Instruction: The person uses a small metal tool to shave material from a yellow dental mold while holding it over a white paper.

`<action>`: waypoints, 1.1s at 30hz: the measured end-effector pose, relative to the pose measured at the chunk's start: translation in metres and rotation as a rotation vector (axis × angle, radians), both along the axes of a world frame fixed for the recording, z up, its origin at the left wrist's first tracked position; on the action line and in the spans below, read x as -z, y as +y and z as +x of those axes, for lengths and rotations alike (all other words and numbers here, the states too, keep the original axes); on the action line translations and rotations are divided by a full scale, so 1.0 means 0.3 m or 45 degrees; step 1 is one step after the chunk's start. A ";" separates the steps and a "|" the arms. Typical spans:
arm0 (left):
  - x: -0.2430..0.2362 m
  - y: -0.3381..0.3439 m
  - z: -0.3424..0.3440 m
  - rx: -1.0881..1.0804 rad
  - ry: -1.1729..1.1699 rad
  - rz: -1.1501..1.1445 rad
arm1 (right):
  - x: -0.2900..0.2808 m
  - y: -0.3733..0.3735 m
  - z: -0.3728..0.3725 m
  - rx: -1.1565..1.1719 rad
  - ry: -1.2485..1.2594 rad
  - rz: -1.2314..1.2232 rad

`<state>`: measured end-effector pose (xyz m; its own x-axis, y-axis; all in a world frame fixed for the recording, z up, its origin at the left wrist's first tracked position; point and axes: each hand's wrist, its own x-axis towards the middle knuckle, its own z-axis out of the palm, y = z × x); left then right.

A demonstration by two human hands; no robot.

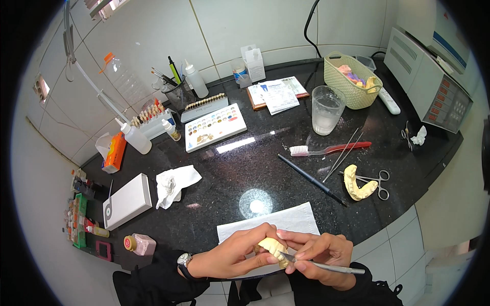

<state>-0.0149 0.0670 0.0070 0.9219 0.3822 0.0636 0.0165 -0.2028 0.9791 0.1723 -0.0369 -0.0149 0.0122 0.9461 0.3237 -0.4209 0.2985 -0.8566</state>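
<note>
My left hand (232, 257), with a watch at the wrist, grips a pale yellow plaster dental cast (272, 246) at the bottom centre. My right hand (324, 257) is closed on a slim metal hand instrument (337, 268), whose pointed end touches the cast's teeth. Both hands are over a white paper towel (255, 223) at the desk's near edge. A second dental cast (357, 188) lies at the right beside scissor-like forceps (383, 184), a dark brush pen (311, 178), tweezers (339, 158) and a red toothbrush (332, 150).
On the black desk (235, 171) are a glass of water (325, 115), a basket (347, 92), a palette (214, 127), bottles (137, 137), a white box (127, 199), crumpled tissue (173, 183) and a jar (140, 245). A grey machine (418, 76) stands at the right.
</note>
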 end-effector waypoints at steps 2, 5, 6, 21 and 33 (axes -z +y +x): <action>-0.002 0.003 -0.001 0.017 0.013 0.009 | 0.004 -0.001 0.001 -0.005 0.010 0.014; -0.002 0.005 -0.002 0.025 0.032 0.000 | 0.004 -0.002 0.005 -0.032 0.045 -0.010; -0.002 0.004 -0.004 0.016 0.039 -0.006 | 0.003 0.000 0.006 -0.056 0.064 -0.024; -0.003 -0.002 -0.002 0.009 0.018 -0.055 | -0.004 -0.017 -0.013 -0.003 0.132 -0.079; -0.002 -0.003 0.003 -0.002 0.019 -0.030 | -0.004 -0.014 -0.021 0.037 0.111 -0.010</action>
<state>-0.0139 0.0662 0.0075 0.9221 0.3847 0.0406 0.0316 -0.1795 0.9832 0.1661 -0.0412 -0.0136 0.0677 0.9473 0.3131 -0.4855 0.3054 -0.8192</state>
